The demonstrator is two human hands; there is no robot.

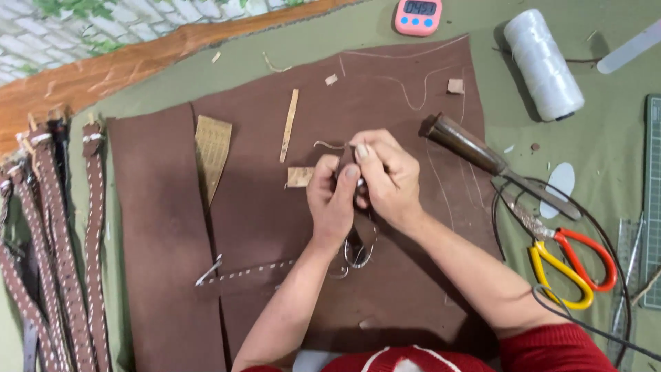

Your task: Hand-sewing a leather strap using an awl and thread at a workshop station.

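- Brown leather strap piece (348, 160), narrow and dark, sits pinched between our two hands at the centre of the frame, above the large brown leather sheet (275, 227) that covers the green table (606, 145).
- Our left hand (332, 200) closes its fingers and thumb around the strap's lower part; our right hand (387, 176) clamps thumb and forefinger on its upper end, the two hands pressed together.
- A pale thread end (327, 145) curls out just left of the fingers, and a metal ring (358, 255) hangs from the strap below our hands.
- We judge the stitching on this piece is only begun: little white stitching shows on it, while a short stitched strap (251, 272) lies on the sheet at lower centre.
- Finished brown straps with white stitching (62, 241) hang in a row at the left edge, so several are already done.
- At right lie a wooden-handled awl (465, 146), red and yellow scissors (571, 258) and a white spool of thread (542, 63); a pink timer (418, 16) stands at top centre.
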